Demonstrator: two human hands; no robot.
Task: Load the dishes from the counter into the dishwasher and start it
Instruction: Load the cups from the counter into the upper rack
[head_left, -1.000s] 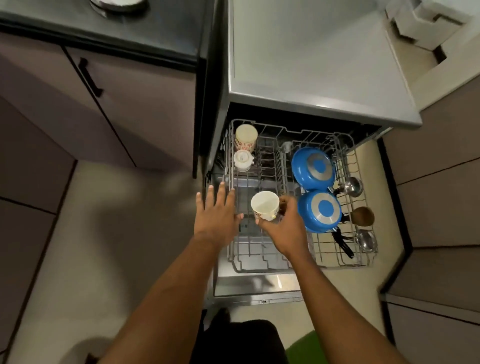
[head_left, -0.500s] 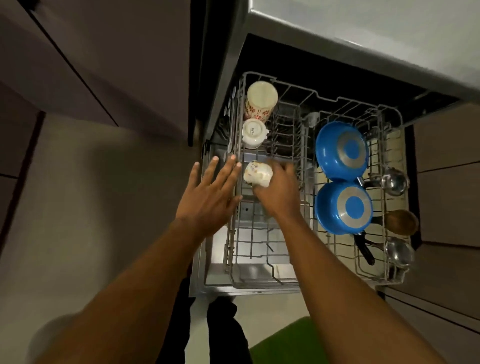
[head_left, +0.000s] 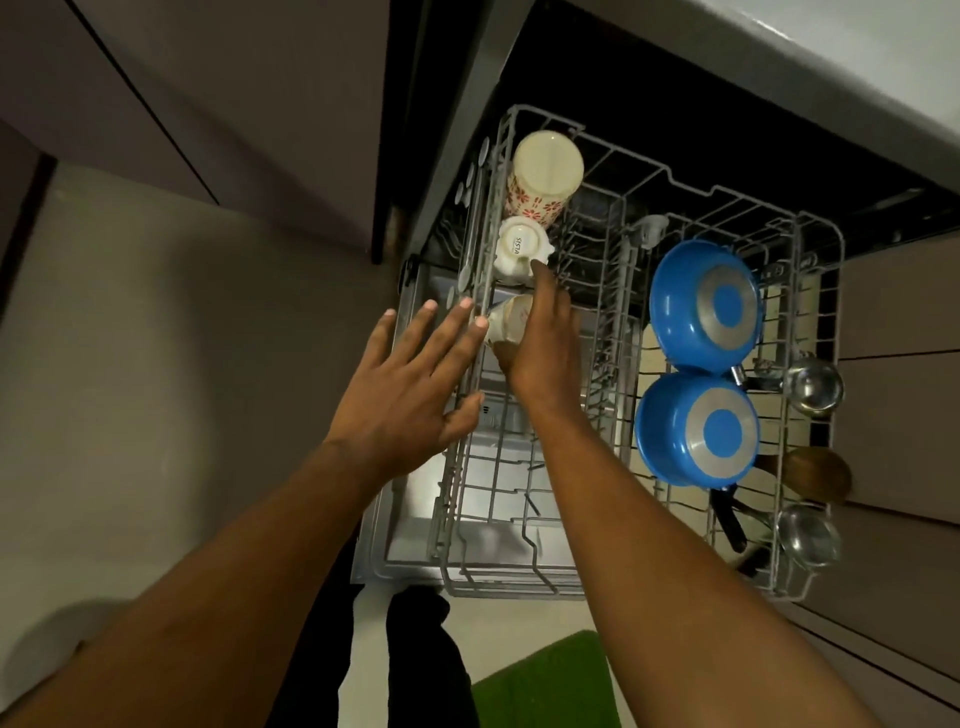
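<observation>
The dishwasher's grey wire rack (head_left: 519, 582) is pulled out below me. My right hand (head_left: 545, 338) holds a small cream cup (head_left: 506, 325), tipped on its side, at the rack's left row. Behind it stand an upturned white cup (head_left: 517, 249) and a tall flowered tumbler (head_left: 543, 174). My left hand (head_left: 410, 395) hovers spread and empty at the rack's left edge, fingertips close to the cream cup. Two blue pans (head_left: 704, 301), (head_left: 696, 428) sit bottom-up on the right.
Steel ladles (head_left: 813, 384), (head_left: 808, 535) and a wooden spoon (head_left: 815, 473) lie along the rack's right side. The grey counter edge (head_left: 779, 57) overhangs the dishwasher. Cabinet fronts stand to the left and right. A green mat (head_left: 545, 686) lies on the floor by my legs.
My right hand carried the cream cup from the rack's middle to the left row and tipped it over. My view moved closer. My left hand stayed spread at the rack's edge.
</observation>
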